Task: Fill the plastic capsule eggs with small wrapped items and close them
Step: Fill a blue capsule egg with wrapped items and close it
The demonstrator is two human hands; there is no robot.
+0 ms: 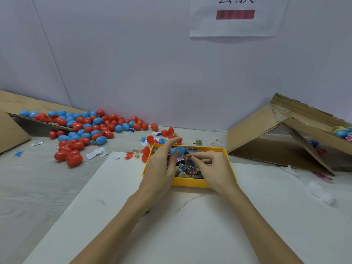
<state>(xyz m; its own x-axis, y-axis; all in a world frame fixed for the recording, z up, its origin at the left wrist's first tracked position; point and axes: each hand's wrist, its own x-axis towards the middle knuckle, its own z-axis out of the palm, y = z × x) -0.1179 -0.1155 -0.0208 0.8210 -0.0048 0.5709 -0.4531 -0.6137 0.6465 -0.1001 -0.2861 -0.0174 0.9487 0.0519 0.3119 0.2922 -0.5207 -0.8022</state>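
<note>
A yellow tray (190,183) full of small wrapped items (185,168) sits on the white board in front of me. My left hand (162,166) is over the tray's left side and holds a blue capsule egg (178,150) between thumb and fingers. My right hand (211,166) reaches into the tray, its fingertips pinching a small wrapped item. A heap of closed red and blue eggs (85,128) lies on the table at the left, and a few open red egg halves (167,133) lie just behind the tray.
A flattened cardboard sheet (11,119) lies far left under part of the egg heap. A tilted cardboard box (282,134) with some filled eggs stands at the right. Scraps of paper and small toy figures are scattered on the grey table. The wall is close behind.
</note>
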